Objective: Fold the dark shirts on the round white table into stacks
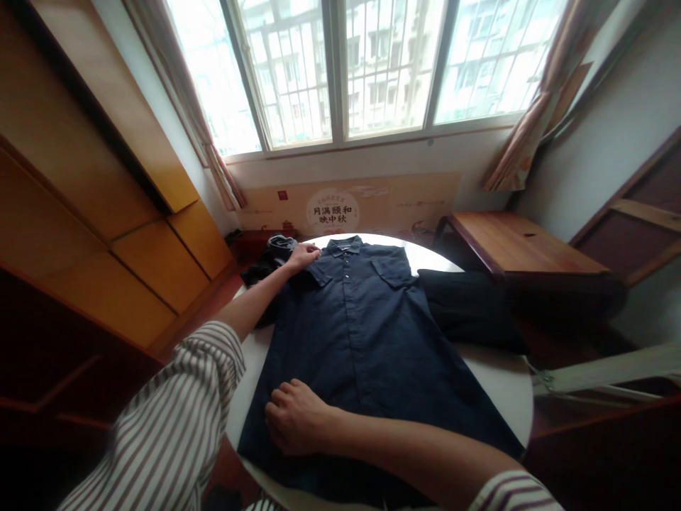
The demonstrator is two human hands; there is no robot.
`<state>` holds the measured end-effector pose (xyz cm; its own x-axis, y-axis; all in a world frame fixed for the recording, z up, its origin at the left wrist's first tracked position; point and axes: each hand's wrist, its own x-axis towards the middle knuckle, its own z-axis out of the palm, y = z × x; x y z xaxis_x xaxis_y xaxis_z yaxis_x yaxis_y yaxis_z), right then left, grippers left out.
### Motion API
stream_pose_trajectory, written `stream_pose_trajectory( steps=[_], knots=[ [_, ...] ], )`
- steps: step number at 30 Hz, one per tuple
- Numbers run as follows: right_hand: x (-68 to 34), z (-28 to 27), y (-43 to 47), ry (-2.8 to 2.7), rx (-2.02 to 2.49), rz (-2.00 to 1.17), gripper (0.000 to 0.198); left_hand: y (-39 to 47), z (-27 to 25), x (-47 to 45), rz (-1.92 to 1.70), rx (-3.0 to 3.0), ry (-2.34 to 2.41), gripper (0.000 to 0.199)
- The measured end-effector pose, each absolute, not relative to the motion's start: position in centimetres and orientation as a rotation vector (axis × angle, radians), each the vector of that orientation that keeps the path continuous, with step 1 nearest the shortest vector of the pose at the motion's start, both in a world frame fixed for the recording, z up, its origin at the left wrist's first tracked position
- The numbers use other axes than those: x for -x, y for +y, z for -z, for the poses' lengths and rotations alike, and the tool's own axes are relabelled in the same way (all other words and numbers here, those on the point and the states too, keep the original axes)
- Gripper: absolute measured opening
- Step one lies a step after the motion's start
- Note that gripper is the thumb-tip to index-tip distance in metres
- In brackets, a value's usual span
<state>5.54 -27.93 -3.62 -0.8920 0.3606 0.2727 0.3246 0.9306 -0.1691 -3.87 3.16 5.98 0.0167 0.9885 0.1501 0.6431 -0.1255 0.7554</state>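
Observation:
A dark navy button-up shirt (356, 333) lies flat, front side up, on a round white table (505, 387), its collar toward the window. My left hand (303, 255) reaches to the far left shoulder of the shirt and grips the cloth where the sleeve starts. The left sleeve is bunched up beside that hand. My right hand (295, 422) crosses over to the near left side of the shirt, fingers curled on the fabric close to the hem. Both of my arms wear striped sleeves.
A dark garment (468, 309) hangs over the table's right side. A wooden bench (516, 245) stands at the right, wooden cabinets (106, 234) at the left. A printed board (345, 206) leans under the barred window.

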Motion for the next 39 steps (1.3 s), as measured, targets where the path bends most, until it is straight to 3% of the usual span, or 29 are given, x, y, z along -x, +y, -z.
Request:
stream_pose_trajectory(
  steps=[8, 18, 26, 32, 35, 39],
  knots=[
    [-5.5, 3.7, -28.0, -2.774, 0.503, -0.185, 0.025, 6.1, -6.0, 8.7, -0.84, -1.677, 2.068, 0.011],
    [-5.4, 3.4, -28.1, -2.778, 0.484, -0.193, 0.027, 6.8, -3.8, 9.5, -0.765, -1.6, 2.058, 0.059],
    [-5.5, 3.6, -27.8, -2.838, 0.379, -0.192, 0.022, 7.8, -3.4, 8.8, -0.875, -1.664, 2.197, 0.021],
    [-5.4, 3.2, -28.4, -2.823, 0.444, -0.166, 0.019, 6.6, -4.3, 8.7, -0.786, -1.74, 2.24, 0.02],
    [-6.3, 0.7, -28.6, -2.885, 0.491, -0.262, 0.029, 4.8, -6.0, 7.5, -0.81, -1.88, 2.198, 0.028],
    [-10.8, -3.8, -26.8, -2.9, 0.617, -0.365, 0.031, -2.2, -6.7, 4.8, -0.784, -2.529, 1.647, 0.031]
  ],
)
